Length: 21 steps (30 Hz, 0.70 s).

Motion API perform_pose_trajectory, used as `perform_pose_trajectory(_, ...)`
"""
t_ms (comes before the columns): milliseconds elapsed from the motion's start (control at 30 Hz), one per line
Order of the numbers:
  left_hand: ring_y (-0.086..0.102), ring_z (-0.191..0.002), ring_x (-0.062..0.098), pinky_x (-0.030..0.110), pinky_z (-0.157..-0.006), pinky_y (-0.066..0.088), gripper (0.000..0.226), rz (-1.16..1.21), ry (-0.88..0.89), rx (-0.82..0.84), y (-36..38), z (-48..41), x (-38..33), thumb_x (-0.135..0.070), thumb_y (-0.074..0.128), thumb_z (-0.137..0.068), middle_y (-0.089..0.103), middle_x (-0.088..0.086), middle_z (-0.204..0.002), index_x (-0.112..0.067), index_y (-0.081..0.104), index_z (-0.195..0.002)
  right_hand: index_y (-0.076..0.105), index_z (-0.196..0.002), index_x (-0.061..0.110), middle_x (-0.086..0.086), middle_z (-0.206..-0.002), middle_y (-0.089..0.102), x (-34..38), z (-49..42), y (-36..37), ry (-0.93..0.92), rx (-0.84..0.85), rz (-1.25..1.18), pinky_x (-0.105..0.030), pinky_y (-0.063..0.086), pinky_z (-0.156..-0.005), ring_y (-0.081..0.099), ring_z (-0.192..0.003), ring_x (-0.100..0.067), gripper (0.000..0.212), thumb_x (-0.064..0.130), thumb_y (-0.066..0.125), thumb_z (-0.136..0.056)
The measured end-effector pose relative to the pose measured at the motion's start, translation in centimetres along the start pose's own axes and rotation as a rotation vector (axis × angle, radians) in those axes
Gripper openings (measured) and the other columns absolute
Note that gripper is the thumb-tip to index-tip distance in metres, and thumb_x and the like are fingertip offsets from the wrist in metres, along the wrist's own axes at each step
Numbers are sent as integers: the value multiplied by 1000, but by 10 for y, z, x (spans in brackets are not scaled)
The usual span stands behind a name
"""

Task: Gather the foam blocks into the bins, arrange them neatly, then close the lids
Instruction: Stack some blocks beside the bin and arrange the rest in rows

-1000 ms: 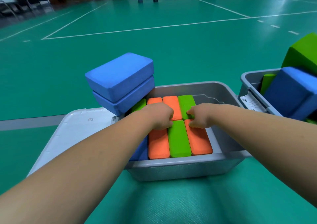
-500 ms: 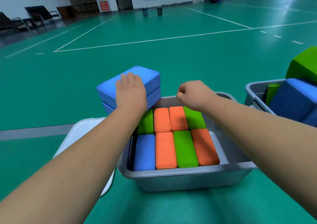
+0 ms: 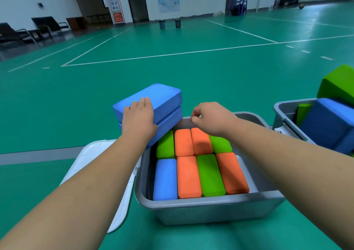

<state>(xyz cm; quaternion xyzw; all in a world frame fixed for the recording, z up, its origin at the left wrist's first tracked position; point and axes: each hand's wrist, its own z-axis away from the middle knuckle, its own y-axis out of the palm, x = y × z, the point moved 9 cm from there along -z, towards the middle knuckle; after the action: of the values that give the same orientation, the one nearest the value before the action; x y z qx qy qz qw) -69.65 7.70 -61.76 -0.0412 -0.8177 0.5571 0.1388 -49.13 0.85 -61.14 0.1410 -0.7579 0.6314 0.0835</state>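
Note:
A grey bin (image 3: 208,209) on the green floor holds two rows of orange, green and blue foam blocks (image 3: 188,176) lying flat. Two large blue blocks (image 3: 164,98) sit stacked at the bin's far left corner, leaning over its rim. My left hand (image 3: 138,118) lies on the near end of the top blue block with its fingers straight. My right hand (image 3: 209,118) hovers over the bin's far rim, fingers loosely curled and holding nothing. The bin's white lid (image 3: 92,154) lies on the floor to the left.
A second grey bin (image 3: 283,109) stands at the right, with a big blue block (image 3: 329,123) and green blocks (image 3: 338,85) piled unevenly in it. Open green floor stretches ahead. Chairs and two small dark buckets stand far back.
Both hands lifted off the blocks in the bin. My left hand went to the stacked blue blocks and stays on the top one; my right hand rose to the far rim.

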Motion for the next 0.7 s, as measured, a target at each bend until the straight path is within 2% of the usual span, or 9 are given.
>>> perform_pose_trajectory(200, 54, -109, 32, 44, -86, 40, 67, 28, 63, -88, -16, 5, -8, -39, 64, -76, 60, 8, -125, -9, 49, -134, 71, -117, 19, 0, -122, 71, -18, -3, -12, 85, -47, -80, -37, 51, -96, 64, -114, -23, 33, 38, 55, -95)
perform_pose_trajectory(267, 56, -107, 33, 45, -85, 41, 66, 53, 94, -135, -27, 6, -20, -40, 63, -75, 62, 8, -121, -9, 53, -132, 60, -136, 14, -4, -137, 64, -30, -6, -14, 152, -49, -184, -34, 45, -104, 59, -126, -23, 51, 47, 58, -97)
perform_pose_trajectory(333, 58, -110, 33, 45, -87, 43, 73, 90, 140, -188, -42, 6, -37, -45, 64, -74, 64, 8, -126, -9, 52, -137, 39, -155, 11, -10, -155, 49, -41, -4, -16, 236, -53, -351, -35, 37, -113, 49, -140, -25, 80, 62, 57, -96)
perform_pose_trajectory(400, 59, -114, 33, 45, -90, 44, 80, 141, 195, -230, -58, 9, -59, -50, 65, -73, 64, 8, -131, -9, 51, -141, 26, -160, 13, -11, -162, 38, -53, -2, -21, 319, -105, -489, -39, 34, -119, 43, -145, -28, 96, 74, 53, -91)
perform_pose_trajectory(467, 60, -116, 33, 45, -91, 46, 85, 218, 243, -248, -72, 15, -84, -53, 67, -73, 64, 9, -134, -8, 50, -143, 32, -153, 23, -6, -153, 49, -70, 0, -29, 411, -195, -690, -48, 47, -110, 60, -127, -30, 95, 83, 52, -83)
perform_pose_trajectory(533, 60, -115, 35, 45, -92, 49, 88, 308, 280, -224, -78, 20, -108, -56, 67, -74, 65, 10, -134, -7, 49, -146, 37, -140, 26, 0, -138, 56, -87, 6, -40, 523, -293, -956, -54, 59, -88, 70, -106, -27, 94, 87, 58, -72)
perform_pose_trajectory(567, 61, -114, 35, 46, -92, 50, 90, 359, 294, -202, -78, 22, -118, -57, 66, -75, 65, 10, -134, -7, 48, -147, 38, -136, 24, -1, -135, 55, -95, 10, -47, 581, -350, -1059, -52, 62, -78, 70, -103, -27, 94, 85, 63, -69)
perform_pose_trajectory(633, 59, -115, 35, 46, -94, 50, 92, 461, 326, -153, -74, 27, -138, -59, 67, -77, 64, 9, -136, -8, 44, -151, 40, -130, 19, -4, -130, 52, -114, 20, -65, 651, -463, -1055, -38, 64, -61, 66, -104, -27, 87, 75, 72, -72)
perform_pose_trajectory(700, 57, -119, 34, 45, -96, 49, 93, 532, 377, -122, -68, 33, -160, -59, 71, -80, 61, 8, -141, -9, 41, -153, 40, -127, 14, -6, -125, 52, -135, 35, -81, 703, -544, -861, -23, 57, -52, 61, -105, -27, 83, 67, 76, -73)
